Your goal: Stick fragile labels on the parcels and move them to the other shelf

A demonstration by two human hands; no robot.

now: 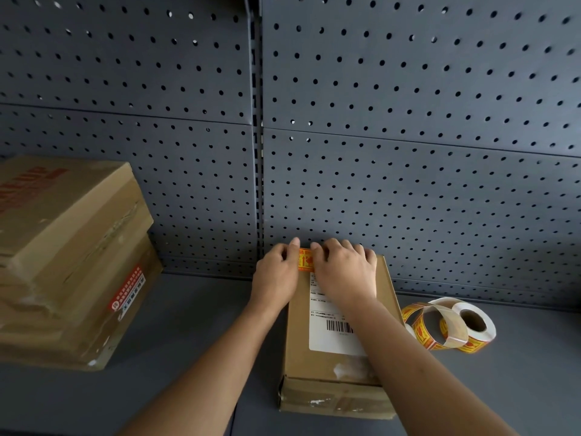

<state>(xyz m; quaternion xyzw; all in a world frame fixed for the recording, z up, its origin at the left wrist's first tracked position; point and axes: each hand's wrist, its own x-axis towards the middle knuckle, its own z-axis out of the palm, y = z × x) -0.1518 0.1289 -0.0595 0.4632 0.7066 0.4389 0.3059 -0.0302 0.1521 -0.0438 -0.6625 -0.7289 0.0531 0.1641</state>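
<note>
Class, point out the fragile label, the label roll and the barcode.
fragile label point(304, 259), head view, orange printed face.
label roll point(489, 322), head view, white side rim.
barcode point(339, 326), head view, black bars.

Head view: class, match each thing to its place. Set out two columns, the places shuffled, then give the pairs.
1 fragile label
2 label roll
3 stacked boxes
4 barcode sheet

a left end of the shelf
b far edge of the parcel top
c on the shelf, right of the parcel
d middle of the parcel top

Pairs: 1-b, 2-c, 3-a, 4-d
</note>
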